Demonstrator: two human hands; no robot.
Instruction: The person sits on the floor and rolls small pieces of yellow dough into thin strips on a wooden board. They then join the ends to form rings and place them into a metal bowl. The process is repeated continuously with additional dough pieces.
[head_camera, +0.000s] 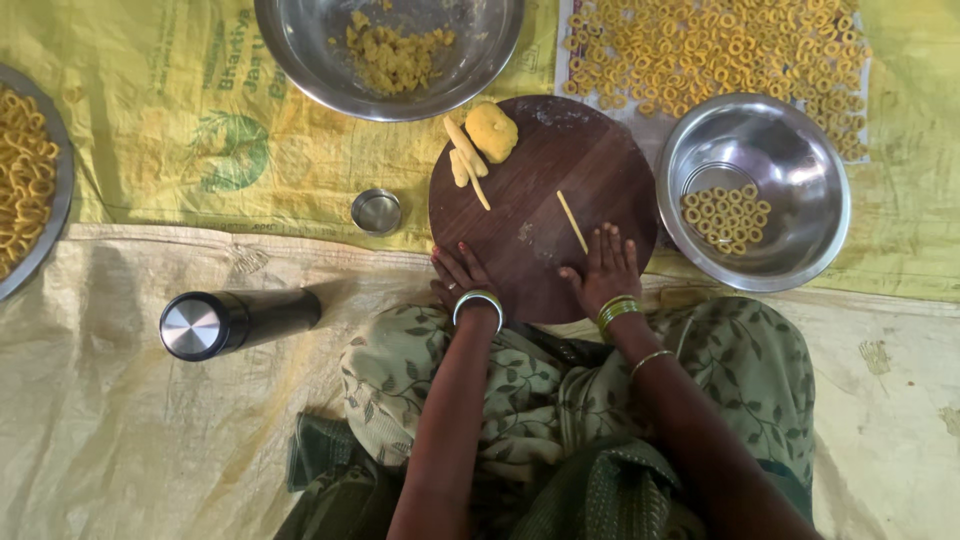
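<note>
Seated on woven sacking, round dark wooden board (540, 200) drawn up against the knees at frame centre, so both hands work it without reaching. Right hand (603, 268) lies palm-down on the board's lower right edge, fingers spread flat and holding nothing; a thin dough strand (572, 221) lies just above the fingertips, close but whether touching I cannot tell. Left hand (460, 275) sits at the board's lower left rim, fingers loosely curled over the edge, gripping nothing visible, seemingly steadying the board. At the board's top edge, out of the rolling space, a yellow dough lump (492, 130) and a few thicker dough rolls (465, 155) wait side by side. Large steel bowl (300, 60) at upper centre holds crumbled dough, just beyond the board. Smaller steel bowl (800, 200) to the right, beside the right hand, holds a handful of finished dough rings (727, 218). More rings (715, 50) spread out on sheeting, upper right. Small steel cup (376, 211) left of the board; dark flask (235, 322) lying on its side, lower left; steel plate (62, 160) of rings at far left edge.
</note>
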